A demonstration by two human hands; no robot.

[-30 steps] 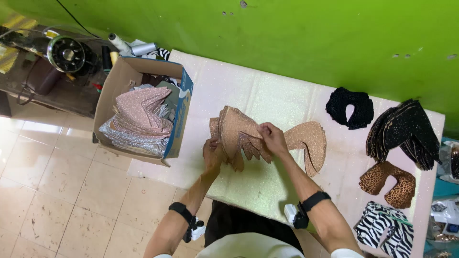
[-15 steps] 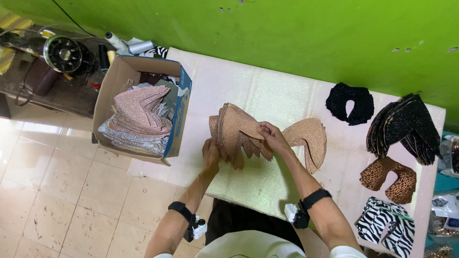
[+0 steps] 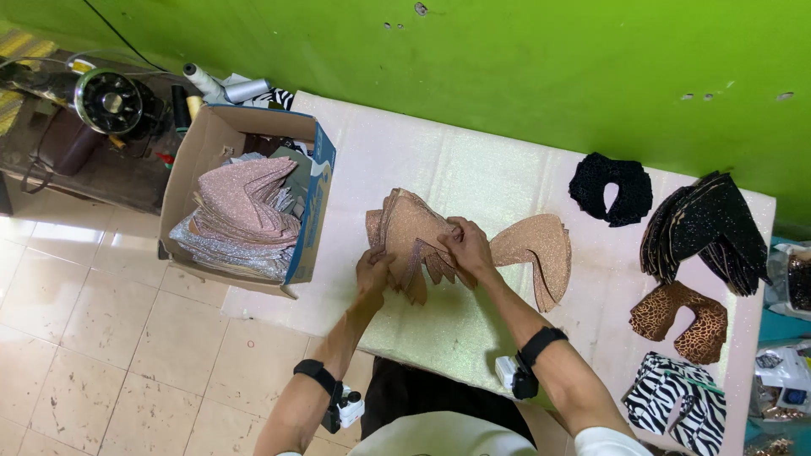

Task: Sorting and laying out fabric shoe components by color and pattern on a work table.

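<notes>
— What do the fingers grip?
— Left hand [image 3: 372,272] and right hand [image 3: 464,247] both pinch one fanned stack of tan glitter cut-outs [image 3: 411,235], mid-table [image 3: 473,329].
— Beyond that?
— One tan pile [image 3: 541,252] beside it, two black piles, one cardboard box [image 3: 205,165].

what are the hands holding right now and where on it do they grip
Both hands grip a fanned stack of tan glitter cut-outs on the table: the left hand at its lower left edge, the right hand on its right side.
</notes>
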